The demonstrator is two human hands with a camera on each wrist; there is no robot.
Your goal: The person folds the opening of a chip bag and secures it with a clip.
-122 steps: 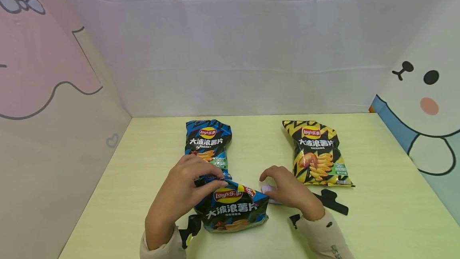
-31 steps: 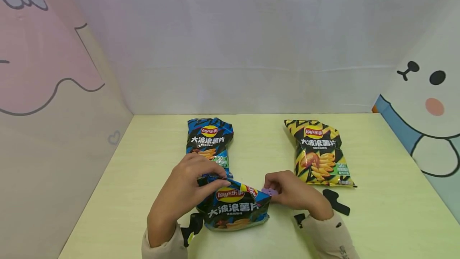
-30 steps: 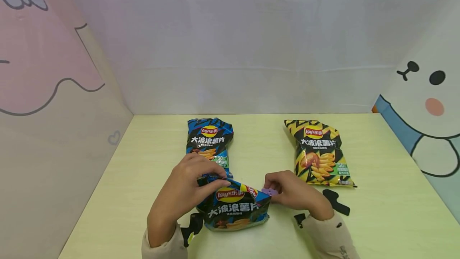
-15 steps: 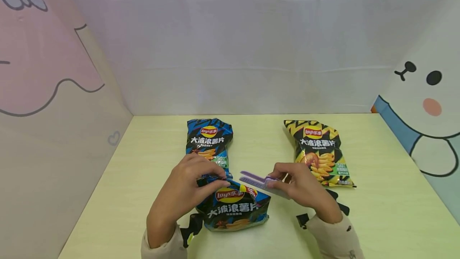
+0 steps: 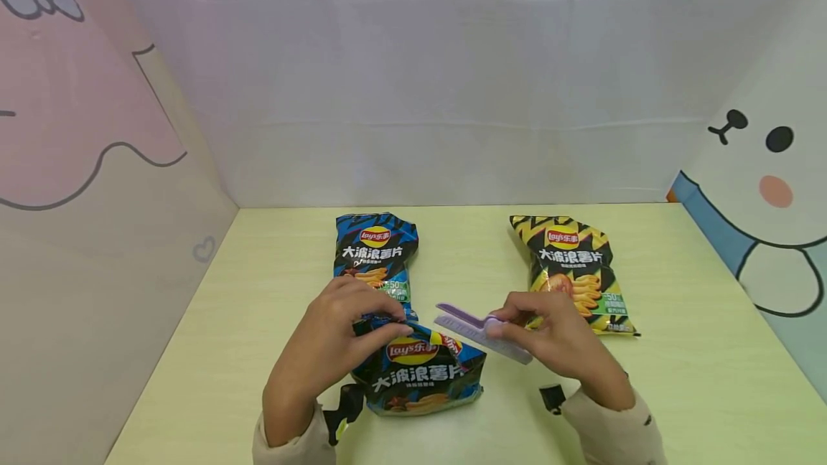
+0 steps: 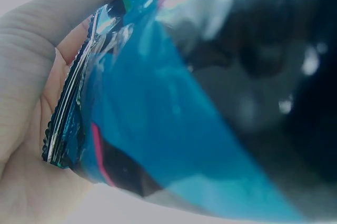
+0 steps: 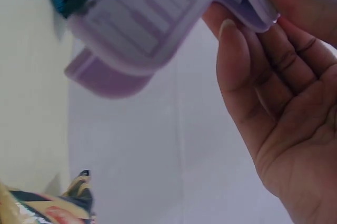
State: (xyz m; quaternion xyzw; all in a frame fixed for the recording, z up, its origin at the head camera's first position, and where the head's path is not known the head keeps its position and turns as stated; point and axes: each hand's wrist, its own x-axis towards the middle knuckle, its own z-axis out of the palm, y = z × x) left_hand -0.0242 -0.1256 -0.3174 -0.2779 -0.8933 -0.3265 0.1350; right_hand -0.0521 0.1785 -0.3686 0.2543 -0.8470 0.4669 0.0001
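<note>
Lilac clip (image 5: pixel 472 334), now raised with jaws spread, is pinched by the right hand (image 5: pixel 558 339), the near bag (image 5: pixel 426 382) still being gripped by the left hand (image 5: pixel 326 343).

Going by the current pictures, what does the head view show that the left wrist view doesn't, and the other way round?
Only the head view shows the right hand holding the purple clip, the yellow chip bag, the rear blue bag and the table.

Only the left wrist view shows clearly, up close, the serrated edge of the held blue bag, tucked inside the left hand.

Both share the left hand gripping the held blue bag.
</note>
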